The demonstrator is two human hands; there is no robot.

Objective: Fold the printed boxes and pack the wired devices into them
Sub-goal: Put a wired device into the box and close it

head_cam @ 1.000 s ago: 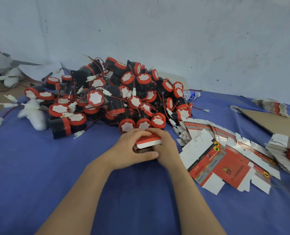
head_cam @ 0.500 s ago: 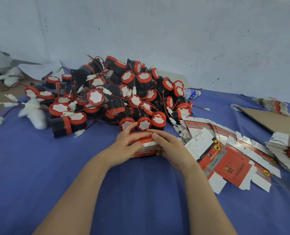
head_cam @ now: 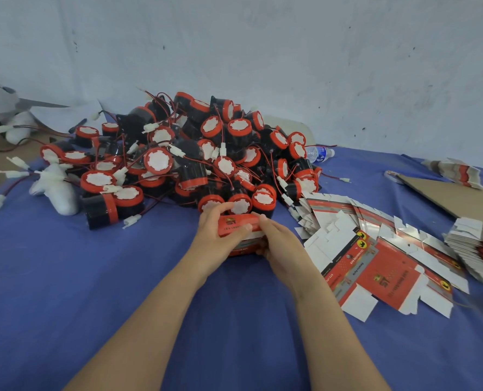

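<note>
While both hands held one box, the head view offered these items.

1. Box [head_cam: 238,224]: red printed carton, folded up into shape, on the blue cloth [head_cam: 65,277] at the near foot of the pile, between the two hands. A gold logo showed on its red top face. Whether a device sat inside could not be told.
2. Left hand [head_cam: 217,235]: grasped the box's left end, with fingers curled over the far edge and the thumb laid along the top front.
3. Right hand [head_cam: 279,244]: grasped the right end, with the thumb at the top corner and the fingers wrapped round the lower side (partly hidden).
4. Pile of wired devices [head_cam: 178,165]: black round bodies with red caps and white faces, red wires and white plugs tangled. It was heaped just behind the box.
5. Flat boxes [head_cam: 375,263]: unfolded and fanned out to the right of the right hand. A further stack [head_cam: 477,249] lay at the far right.
6. Cardboard sheet [head_cam: 446,193] and water bottle [head_cam: 318,154]: both lay well beyond the work.

Judgement: the step looked to be the closing of the top flap. Done well, one hand would steady the body while the other pressed the flap down squarely. The tab should slide in without creasing the thin card, and no wire should be pinched in the seam.
</note>
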